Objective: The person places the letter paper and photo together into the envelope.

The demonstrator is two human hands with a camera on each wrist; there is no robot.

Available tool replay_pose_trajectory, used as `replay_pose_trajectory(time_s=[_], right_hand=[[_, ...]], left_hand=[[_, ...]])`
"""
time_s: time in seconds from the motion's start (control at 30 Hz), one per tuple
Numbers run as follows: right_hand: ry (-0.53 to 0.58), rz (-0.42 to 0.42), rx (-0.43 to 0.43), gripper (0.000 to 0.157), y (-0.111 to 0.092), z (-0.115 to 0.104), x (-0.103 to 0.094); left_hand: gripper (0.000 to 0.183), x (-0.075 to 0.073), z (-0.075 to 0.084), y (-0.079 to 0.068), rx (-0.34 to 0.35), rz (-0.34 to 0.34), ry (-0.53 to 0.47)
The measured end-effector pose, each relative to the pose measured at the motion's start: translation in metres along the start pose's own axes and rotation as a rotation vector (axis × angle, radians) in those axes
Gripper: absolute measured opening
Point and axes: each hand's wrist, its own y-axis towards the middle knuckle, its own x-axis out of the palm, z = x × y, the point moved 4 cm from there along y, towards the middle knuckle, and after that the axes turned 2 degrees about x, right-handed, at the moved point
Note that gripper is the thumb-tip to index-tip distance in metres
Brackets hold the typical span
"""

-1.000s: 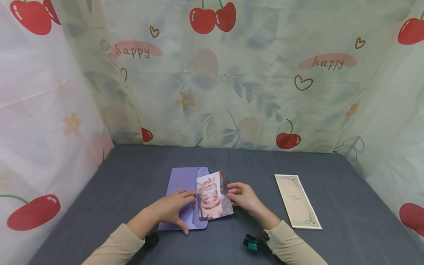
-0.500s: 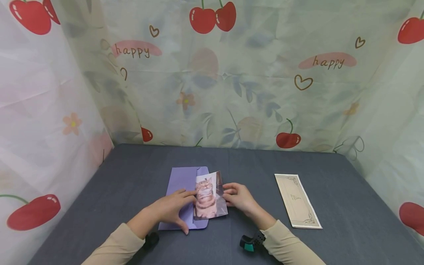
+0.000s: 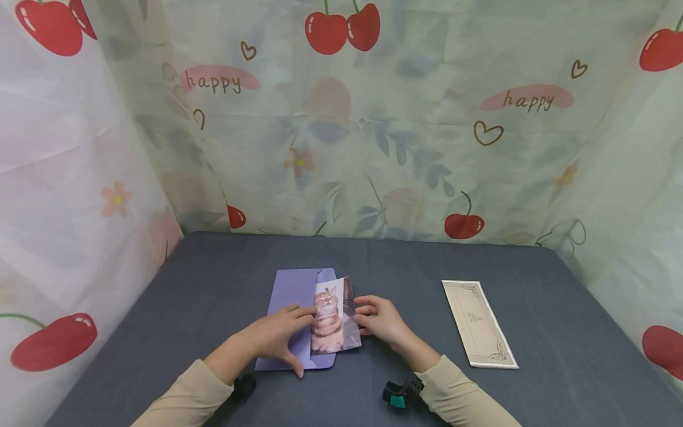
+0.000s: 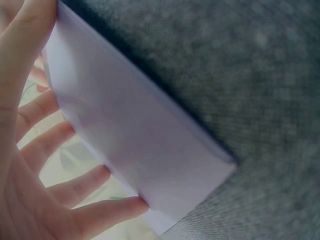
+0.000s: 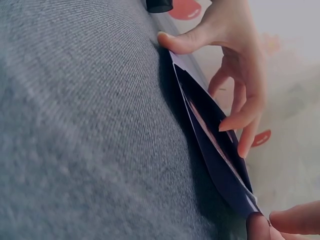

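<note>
- Behind and on both sides of the table hangs a pale fabric backdrop [image 3: 363,178], printed with cherries, leaves, hearts and, twice, the word "happy".
- Beneath my work, a dark grey tablecloth [image 3: 405,270] covers the top.
- My beige sleeves [image 3: 464,394] reach in from the near side.
- Left of centre on the cloth sits a purple envelope [image 3: 293,290], its mouth and unfolded flap facing my right; from my right wrist I see that mouth gaping.
- Well apart, toward my right, a cream paper slip [image 3: 476,323] with scrolled corner ornaments lies slightly aslant.
- My left hand [image 3: 280,335] rests over the envelope with fingers spread, the thumb at its near edge and the fingertips touching it.
- My right hand [image 3: 381,320] pinches the photo's right edge between thumb and finger; I cannot tell exactly how the remaining fingers lie.
- Partly inside the envelope's mouth is a cat photo [image 3: 328,323], showing a ginger tabby; its right part sticks out across the flap and beyond, a little tilted.
- Below my right wrist shows a small black device [image 3: 397,396] with a teal patch.
</note>
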Motion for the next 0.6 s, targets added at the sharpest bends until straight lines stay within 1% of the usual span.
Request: replay_pose_trajectory(time_s=[0.33,0.6], right_hand=[[0.039,-0.021,-0.003,0.040,0.002,-0.001,0.008],[0.047,-0.021,-0.014,0.041,0.003,-0.001,0.016]], left_hand=[[0.077,0.000,0.000,0.001,0.004,-0.002,0.007],[0.071,0.001,-0.001,0.001,-0.008,-0.023,-0.020]])
